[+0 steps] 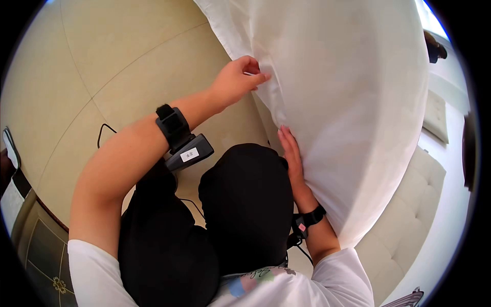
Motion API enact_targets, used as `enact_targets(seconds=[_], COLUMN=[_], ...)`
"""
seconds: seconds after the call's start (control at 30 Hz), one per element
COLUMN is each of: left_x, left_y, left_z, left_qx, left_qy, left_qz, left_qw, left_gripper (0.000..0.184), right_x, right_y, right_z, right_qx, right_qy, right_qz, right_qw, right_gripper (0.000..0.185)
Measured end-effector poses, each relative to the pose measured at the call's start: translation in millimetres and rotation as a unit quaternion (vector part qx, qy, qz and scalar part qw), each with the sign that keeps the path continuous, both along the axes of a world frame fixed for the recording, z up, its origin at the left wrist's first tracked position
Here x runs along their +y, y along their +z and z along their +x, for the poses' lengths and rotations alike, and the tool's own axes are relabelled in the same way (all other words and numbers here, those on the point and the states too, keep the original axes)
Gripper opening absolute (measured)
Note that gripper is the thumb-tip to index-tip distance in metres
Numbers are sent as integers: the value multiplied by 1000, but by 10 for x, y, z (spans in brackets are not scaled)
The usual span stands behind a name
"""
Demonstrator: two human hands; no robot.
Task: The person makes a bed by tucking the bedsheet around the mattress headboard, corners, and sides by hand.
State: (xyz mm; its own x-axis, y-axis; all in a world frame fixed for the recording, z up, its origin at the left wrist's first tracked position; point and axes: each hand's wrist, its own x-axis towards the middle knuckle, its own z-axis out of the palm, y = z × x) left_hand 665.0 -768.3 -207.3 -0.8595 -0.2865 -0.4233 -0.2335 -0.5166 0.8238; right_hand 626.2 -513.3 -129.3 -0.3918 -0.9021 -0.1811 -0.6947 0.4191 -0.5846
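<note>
A white bed sheet [353,92] covers the bed and hangs down its side towards me. At the sheet's near edge, my left hand [238,82] has its fingers curled and its thumb against the cloth, closed on the hanging edge. Small folds run through the sheet beside that hand. Lower down, my right hand [292,156] lies flat against the side of the sheet with its fingers stretched out, pointing up along the edge. Part of its palm is turned out of sight.
A beige tufted headboard [411,204] stands on the right against a white wall. Tiled floor [128,51] spreads to the left. My bent knees [248,204] are close to the bed side. A dark cabinet [46,250] stands at the lower left. Both wrists carry black strapped devices.
</note>
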Motion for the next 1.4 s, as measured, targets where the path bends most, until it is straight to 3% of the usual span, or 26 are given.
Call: enact_targets(seconds=[0.07,0.23,0.43,0.63,0.7,0.73,0.8,0.83,0.9,1.0,1.1,1.17,1.27,1.33,1.4], left_x=[-24,-31,-82,7,25,37,67,58,10,44,45,-48,-131,-144,-129], left_y=[-61,-187,-238,-134,-216,-234,-287,-344,-408,-430,-452,-442,-378,-317,-272], left_z=[18,37,11,-24,-61,-103,-125,-144,-146,-211,-219,-251,-243,-251,-280], left_qx=[-4,-5,-14,-173,-52,-52,1,2,-32,-73,-75,-102,-129,-137,-128], left_qy=[4,19,-33,6,23,22,81,81,24,16,58,27,-10,-20,-40], left_qz=[12,54,42,-11,185,185,144,145,-116,-203,-260,-234,-226,-244,-206], left_qw=[1000,998,998,985,981,981,986,986,992,976,961,967,965,960,969], left_gripper=[29,21,18,36,38,38,19,19,14,10,10,12,15,16,18], right_x=[-42,-93,-79,-103,-111,-107,-79,-78,-89,-119,-263,-326,-395,-438,-504], right_y=[-12,7,-74,-56,-67,-72,-120,-131,-97,-71,7,-1,-181,-330,-366], right_z=[19,-2,2,-38,-44,-65,-52,-67,-53,-72,-59,-80,-98,-169,-153], right_qx=[-12,-185,-182,-193,-206,-220,-221,-225,-212,-175,-151,-158,-103,36,31], right_qy=[-4,-14,-53,-27,-35,-44,-41,-36,-35,-11,14,16,59,176,136], right_qz=[-6,70,58,60,66,74,65,58,60,50,26,14,20,-23,-20], right_qw=[1000,980,980,979,976,972,972,972,975,983,988,987,993,983,990], right_gripper=[56,66,68,66,65,65,63,61,60,58,58,59,62,70,74])
